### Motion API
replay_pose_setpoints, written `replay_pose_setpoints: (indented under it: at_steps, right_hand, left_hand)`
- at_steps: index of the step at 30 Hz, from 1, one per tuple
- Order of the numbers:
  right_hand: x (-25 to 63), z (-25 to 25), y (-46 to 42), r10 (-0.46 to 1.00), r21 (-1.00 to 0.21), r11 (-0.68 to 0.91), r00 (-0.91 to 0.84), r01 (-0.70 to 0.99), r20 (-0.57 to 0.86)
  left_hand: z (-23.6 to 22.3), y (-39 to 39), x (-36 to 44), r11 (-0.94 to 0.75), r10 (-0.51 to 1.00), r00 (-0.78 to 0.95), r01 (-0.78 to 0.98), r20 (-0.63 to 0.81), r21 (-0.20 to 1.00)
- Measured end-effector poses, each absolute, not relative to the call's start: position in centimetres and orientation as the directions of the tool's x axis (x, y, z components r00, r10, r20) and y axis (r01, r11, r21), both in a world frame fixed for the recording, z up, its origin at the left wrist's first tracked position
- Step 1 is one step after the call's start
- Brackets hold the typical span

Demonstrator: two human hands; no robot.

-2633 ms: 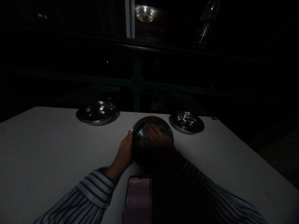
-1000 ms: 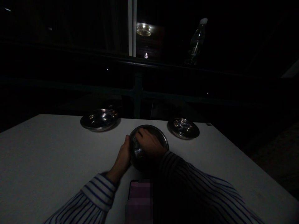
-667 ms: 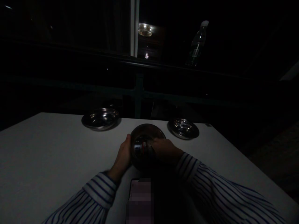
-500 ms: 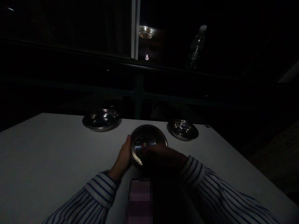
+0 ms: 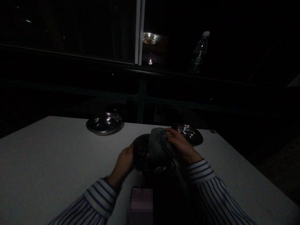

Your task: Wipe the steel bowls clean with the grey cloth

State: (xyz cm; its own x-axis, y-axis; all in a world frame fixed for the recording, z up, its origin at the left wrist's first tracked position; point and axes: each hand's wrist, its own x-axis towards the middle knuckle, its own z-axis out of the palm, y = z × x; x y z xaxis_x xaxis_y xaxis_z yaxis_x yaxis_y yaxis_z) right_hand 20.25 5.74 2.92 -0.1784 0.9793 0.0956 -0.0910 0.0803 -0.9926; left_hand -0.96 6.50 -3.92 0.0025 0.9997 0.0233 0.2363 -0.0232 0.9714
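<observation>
Tilted up in front of me is a shiny metal bowl, its left rim gripped by my left hand. A dark grey cloth covers the bowl's right part and hangs over its rim. My right hand pinches that cloth at its upper right edge. Deep shadow hides the lower side of the bowl and the fingers behind it. A small red-and-white mark shows inside the bowl, partly behind the cloth.
A wide metal bowl sits at the white table's far left edge. Another metal bowl stands far right, just behind my right hand. A phone-like object, blurred out, lies near me. Beyond the table stands a plastic bottle.
My right hand has moved from inside the bowl out to its right and up. The grey cloth now shows, lifted over the bowl's right rim. My left hand keeps its hold.
</observation>
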Motion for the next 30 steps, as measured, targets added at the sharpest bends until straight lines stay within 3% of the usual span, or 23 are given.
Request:
replay_pose_setpoints:
  at_steps: [6, 11, 15, 19, 24, 27, 30]
  right_hand:
    - [20.7, 3.4, 6.0, 0.983, -0.989, 0.06, -0.163, -0.137, 0.082]
    - [20.6, 3.5, 5.7, 0.984, -0.993, 0.031, -0.169, -0.115, 0.051]
    - [20.5, 3.6, 5.5, 0.978, -0.996, 0.052, -0.198, -0.076, 0.066]
    - [20.5, 3.7, 5.7, 0.976, -0.992, 0.121, -0.185, 0.039, 0.112]
    - [19.3, 3.4, 5.6, 0.959, -0.91, 0.282, -0.113, 0.305, 0.26]
    - [18.0, 3.1, 5.3, 0.913, -0.781, 0.364, -0.031, 0.508, 0.406]
    - [17.1, 3.0, 4.8, 0.837, -0.655, 0.42, 0.01, 0.628, 0.547]
  left_hand:
    - [-3.7, 6.4, -1.4, -0.06, 0.998, 0.009, 0.373, 0.06, 0.926]
    - [-1.2, 6.3, -1.7, -0.17, 0.951, -0.127, 0.551, 0.283, 0.817]
    - [2.1, 6.3, -0.2, -0.364, 0.93, 0.109, 0.392, 0.35, 0.845]
    - [3.6, 7.0, 1.2, -0.349, 0.855, 0.459, 0.165, 0.242, 0.922]
    - [2.8, 7.9, 1.5, -0.342, 0.907, 0.353, 0.298, 0.23, 0.891]
    - [2.8, 7.9, 1.6, -0.213, 0.935, 0.321, 0.163, 0.153, 0.963]
    - [3.1, 7.7, 1.6, -0.124, 0.899, 0.422, -0.019, 0.121, 0.992]
